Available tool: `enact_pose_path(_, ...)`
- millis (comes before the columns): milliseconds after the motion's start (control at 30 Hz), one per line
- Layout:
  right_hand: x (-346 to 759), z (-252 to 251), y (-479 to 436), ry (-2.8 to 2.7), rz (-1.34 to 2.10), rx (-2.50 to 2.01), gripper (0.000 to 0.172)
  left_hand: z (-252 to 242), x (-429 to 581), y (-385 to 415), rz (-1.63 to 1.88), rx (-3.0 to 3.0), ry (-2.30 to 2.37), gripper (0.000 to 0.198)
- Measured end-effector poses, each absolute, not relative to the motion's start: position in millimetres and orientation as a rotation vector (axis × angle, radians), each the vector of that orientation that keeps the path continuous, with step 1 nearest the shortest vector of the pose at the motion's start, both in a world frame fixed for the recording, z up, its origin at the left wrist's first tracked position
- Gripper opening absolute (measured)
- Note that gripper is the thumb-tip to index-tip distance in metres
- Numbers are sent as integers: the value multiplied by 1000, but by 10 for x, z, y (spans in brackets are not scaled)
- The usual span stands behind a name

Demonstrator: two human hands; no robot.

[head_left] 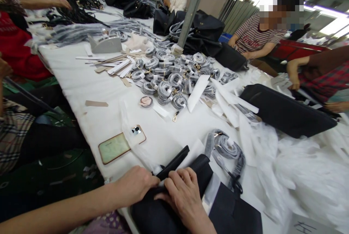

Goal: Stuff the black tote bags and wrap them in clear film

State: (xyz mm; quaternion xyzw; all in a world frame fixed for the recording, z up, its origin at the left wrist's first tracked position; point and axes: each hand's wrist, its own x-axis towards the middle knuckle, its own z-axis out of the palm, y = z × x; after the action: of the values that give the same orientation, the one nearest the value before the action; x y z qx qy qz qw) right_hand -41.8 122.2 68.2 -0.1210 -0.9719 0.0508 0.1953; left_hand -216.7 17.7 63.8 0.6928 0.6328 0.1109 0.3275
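Observation:
A black handbag (234, 208) lies at the near edge of the table, its opening towards its far left side. My left hand (137, 185) is closed on the bag's edge at the left. Beside it, my right hand (182, 190) grips the same rim with bent fingers, the thumb tucked under. White paper (192, 154) sticks out of the opening between the bag's black sides. A strap wrapped in clear plastic (230, 146) curves over the table just behind the bag. What the fingertips press inside the rim is hidden.
A phone (114, 148) lies left of the bag. Several coiled wrapped straps (165, 90) are heaped mid-table, near a grey tape dispenser (105, 44). Crumpled white wrapping (300, 172) fills the right side. Another black bag (286, 110) is handled by a co-worker; other people work around the table.

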Motion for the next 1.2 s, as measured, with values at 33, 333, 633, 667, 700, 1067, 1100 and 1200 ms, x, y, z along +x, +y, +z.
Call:
enact_pose_path(33,-438,670,1226,-2717,142,-352,35,643,-2157,165,316,1739,1681,30)
enact_pose_path(333,-540,534,1371,-2695,146,-289,45,500,-1797,-222,697,1500,2036,18)
enact_pose_path(633,-609,473,1589,-2808,185,-209,49,29,-1645,-236,1062,1420,2156,22)
enact_pose_path(667,-624,465,1600,-2821,184,-196,43,65,-1690,-221,1054,1333,2132,26)
enact_pose_path(700,-636,461,1609,-2828,185,-183,38,123,-1754,-201,1028,1232,2079,31)
enact_pose_path(1067,-576,528,1605,-2581,280,-137,33,756,-2305,169,707,1265,1511,33)
enact_pose_path(1100,-570,534,1593,-2558,270,-142,34,814,-2295,214,680,1357,1525,33)
enact_pose_path(1200,-550,523,1563,-2520,241,-146,37,959,-2260,331,580,1567,1521,32)
